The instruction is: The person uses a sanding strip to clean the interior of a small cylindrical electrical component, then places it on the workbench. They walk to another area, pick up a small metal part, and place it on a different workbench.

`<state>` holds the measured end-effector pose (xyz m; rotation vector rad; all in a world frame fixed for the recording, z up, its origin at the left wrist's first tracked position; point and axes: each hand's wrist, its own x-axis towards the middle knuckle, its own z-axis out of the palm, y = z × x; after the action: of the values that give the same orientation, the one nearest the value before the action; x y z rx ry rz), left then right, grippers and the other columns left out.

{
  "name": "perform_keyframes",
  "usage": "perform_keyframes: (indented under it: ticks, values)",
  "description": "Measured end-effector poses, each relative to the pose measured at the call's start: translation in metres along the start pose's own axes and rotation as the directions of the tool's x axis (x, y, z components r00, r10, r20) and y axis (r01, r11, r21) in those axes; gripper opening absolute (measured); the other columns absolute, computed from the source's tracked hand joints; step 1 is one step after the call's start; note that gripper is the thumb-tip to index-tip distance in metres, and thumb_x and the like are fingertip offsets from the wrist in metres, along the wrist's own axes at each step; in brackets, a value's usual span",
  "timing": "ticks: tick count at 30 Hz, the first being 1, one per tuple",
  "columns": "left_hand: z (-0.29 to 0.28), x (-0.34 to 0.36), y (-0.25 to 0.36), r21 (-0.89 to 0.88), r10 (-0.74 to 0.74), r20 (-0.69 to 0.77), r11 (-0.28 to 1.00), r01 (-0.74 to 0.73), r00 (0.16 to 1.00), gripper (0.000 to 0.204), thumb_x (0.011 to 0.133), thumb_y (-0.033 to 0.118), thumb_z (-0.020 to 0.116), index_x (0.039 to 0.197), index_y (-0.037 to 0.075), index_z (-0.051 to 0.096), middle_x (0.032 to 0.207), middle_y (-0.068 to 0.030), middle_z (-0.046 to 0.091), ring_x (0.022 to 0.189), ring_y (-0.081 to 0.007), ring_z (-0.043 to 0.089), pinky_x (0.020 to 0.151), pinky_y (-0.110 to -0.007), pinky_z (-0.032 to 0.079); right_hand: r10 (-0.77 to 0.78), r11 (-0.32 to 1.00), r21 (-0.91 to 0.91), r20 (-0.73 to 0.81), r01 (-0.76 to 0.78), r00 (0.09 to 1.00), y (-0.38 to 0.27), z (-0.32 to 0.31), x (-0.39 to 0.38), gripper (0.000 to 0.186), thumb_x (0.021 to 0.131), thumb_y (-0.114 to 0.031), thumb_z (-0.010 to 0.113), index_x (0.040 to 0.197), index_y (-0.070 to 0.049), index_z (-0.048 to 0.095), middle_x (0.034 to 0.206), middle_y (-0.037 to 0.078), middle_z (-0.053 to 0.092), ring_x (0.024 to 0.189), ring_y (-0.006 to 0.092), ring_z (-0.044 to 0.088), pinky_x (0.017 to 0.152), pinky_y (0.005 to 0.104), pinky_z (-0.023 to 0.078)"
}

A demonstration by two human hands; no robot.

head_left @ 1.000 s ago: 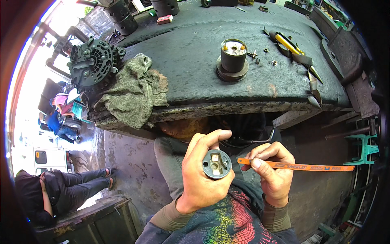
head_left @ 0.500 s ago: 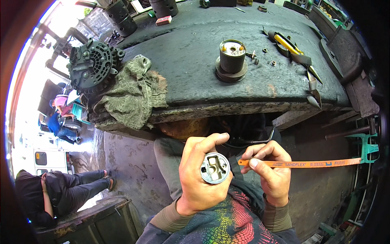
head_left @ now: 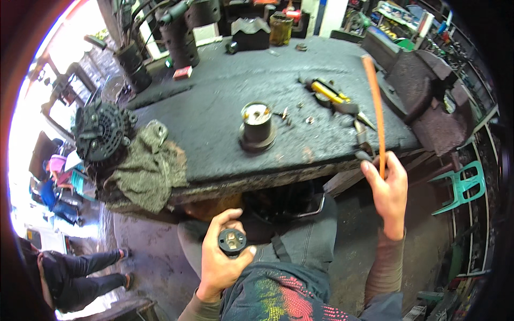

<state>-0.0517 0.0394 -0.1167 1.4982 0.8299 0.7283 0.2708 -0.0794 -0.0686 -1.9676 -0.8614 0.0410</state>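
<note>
In my left hand (head_left: pixel 217 267), over my lap, a round metal part (head_left: pixel 232 242) with recesses in its face is gripped between thumb and fingers. My right hand (head_left: pixel 391 195) is closed around the lower end of an orange hacksaw blade (head_left: pixel 377 107), which points up past the bench's right side. A dark cylinder (head_left: pixel 257 129) with two yellowish terminals on top stands on the workbench (head_left: pixel 214 128). Beside it lie small loose fittings (head_left: pixel 285 115). Yellow-handled pliers (head_left: pixel 329 92) rest farther right, close to a pair of dark-jawed tools (head_left: pixel 363 140).
An alternator (head_left: pixel 101 131) and a crumpled green rag (head_left: pixel 147 168) occupy the bench's left end. A heavy vise-like block (head_left: pixel 436 101) is at the right. Tool-filled cans (head_left: pixel 133 67) stand at the back left. A green plastic stool (head_left: pixel 460 184) is at right; a person (head_left: pixel 69 275) is at left.
My right hand has moved up and right, swinging the hacksaw blade from sideways to upright. My left hand, still holding the round part, sits lower and farther left. The view has shifted.
</note>
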Motion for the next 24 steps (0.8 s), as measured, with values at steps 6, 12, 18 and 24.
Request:
perform_keyframes:
  ticks: [6, 12, 18, 24]
  values:
    - [-0.021, -0.012, -0.016, -0.095, -0.091, 0.147, 0.990, 0.105, 0.985, 0.075, 0.087, 0.003, 0.083, 0.153, 0.000, 0.045, 0.108, -0.0045, 0.060, 0.098, -0.0099, 0.056, 0.091, -0.026, 0.048, -0.115, 0.830, -0.551, -0.016, 0.087, 0.993, 0.015, -0.028, 0.107, 0.038, 0.088, -0.037, 0.083, 0.090, -0.002, 0.068, 0.074, 0.020, 0.069, 0.073, 0.0427, 0.069, 0.066, 0.0515, 0.051]
    - [-0.019, -0.015, -0.015, -0.172, 0.004, 0.116, 0.985, 0.016, 0.993, 0.081, 0.083, 0.001, 0.088, 0.153, 0.000, 0.047, 0.123, -0.0097, 0.068, 0.109, -0.0125, 0.064, 0.100, -0.029, 0.052, -0.542, 0.693, -0.594, -0.054, 0.409, 0.839, -0.017, 0.012, 0.135, 0.023, 0.092, -0.027, 0.078, 0.096, -0.004, 0.074, 0.097, 0.016, 0.072, 0.094, 0.0379, 0.071, 0.079, 0.0482, 0.055]
    - [-0.003, 0.001, 0.009, -0.017, 0.185, 0.185, 0.983, -0.185, 0.965, 0.088, 0.078, -0.003, 0.090, 0.154, 0.002, 0.045, 0.125, -0.0096, 0.067, 0.110, -0.0164, 0.067, 0.101, -0.032, 0.054, -0.508, 0.744, -0.218, 0.429, 0.631, 0.747, -0.064, 0.134, 0.132, 0.016, 0.087, -0.019, 0.076, 0.091, -0.003, 0.078, 0.094, 0.021, 0.073, 0.094, 0.0411, 0.072, 0.086, 0.0493, 0.058]
    - [-0.007, -0.001, 0.022, -0.123, 0.254, 0.081, 0.962, -0.244, 0.964, 0.071, 0.081, -0.002, 0.091, 0.142, -0.001, 0.055, 0.126, -0.0093, 0.066, 0.112, -0.0125, 0.066, 0.100, -0.029, 0.056, -0.340, 0.665, -0.377, 0.615, 0.644, 0.711, -0.081, 0.157, 0.143, 0.012, 0.080, -0.009, 0.077, 0.087, 0.002, 0.077, 0.092, 0.028, 0.075, 0.093, 0.0426, 0.076, 0.084, 0.0484, 0.062]
